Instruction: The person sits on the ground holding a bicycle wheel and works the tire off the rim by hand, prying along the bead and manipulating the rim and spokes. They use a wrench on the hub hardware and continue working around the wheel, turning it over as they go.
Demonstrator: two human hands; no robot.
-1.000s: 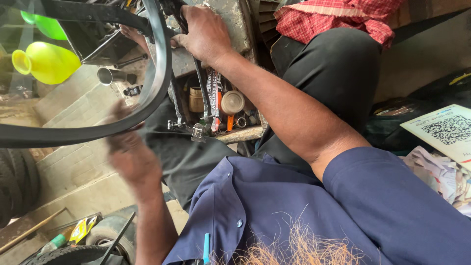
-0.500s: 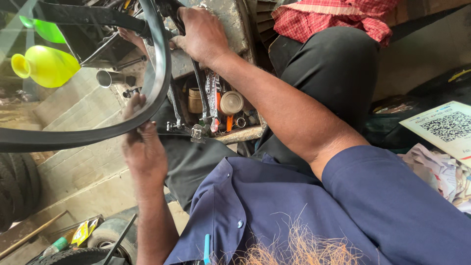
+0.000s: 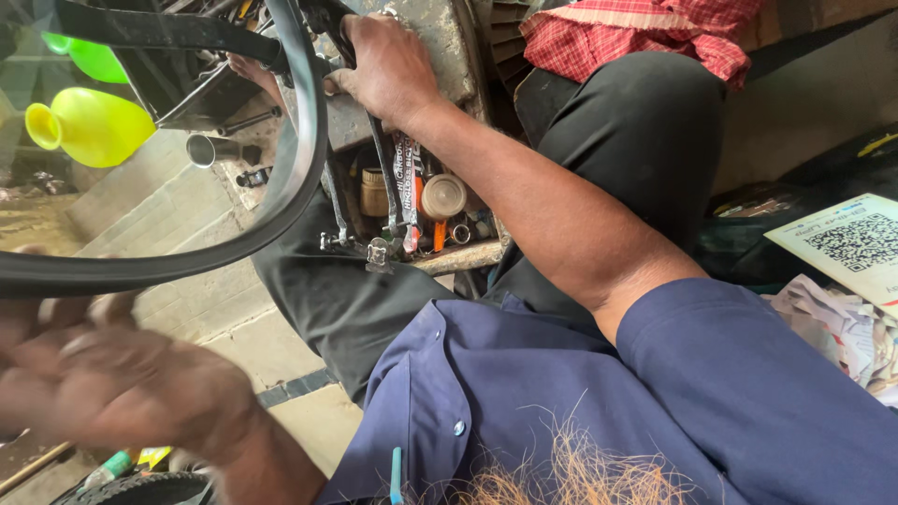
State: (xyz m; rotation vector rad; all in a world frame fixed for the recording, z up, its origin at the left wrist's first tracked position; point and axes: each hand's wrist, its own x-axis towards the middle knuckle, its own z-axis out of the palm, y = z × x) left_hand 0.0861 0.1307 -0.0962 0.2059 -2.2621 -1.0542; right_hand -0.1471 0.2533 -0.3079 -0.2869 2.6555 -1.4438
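A black wheel (image 3: 297, 159) curves across the upper left of the view, its tyre sweeping from the top centre down to the left edge. The right hand (image 3: 388, 70) is at the top of it, fingers (image 3: 351, 79) curled tight around the dark frame part beside the rim. The left hand (image 3: 112, 388) is low at the left, just under the tyre, blurred, palm open and fingers loosely spread, holding nothing; whether it touches the tyre I cannot tell. Below the right hand a box of tools (image 3: 412, 210) holds spanners, a round tin and small parts, resting by the dark trousers (image 3: 645, 140). A yellow horn bulb (image 3: 89, 126) hangs at the left, a green one (image 3: 94, 58) above it. A printed paper (image 3: 847, 248) lies at the right edge
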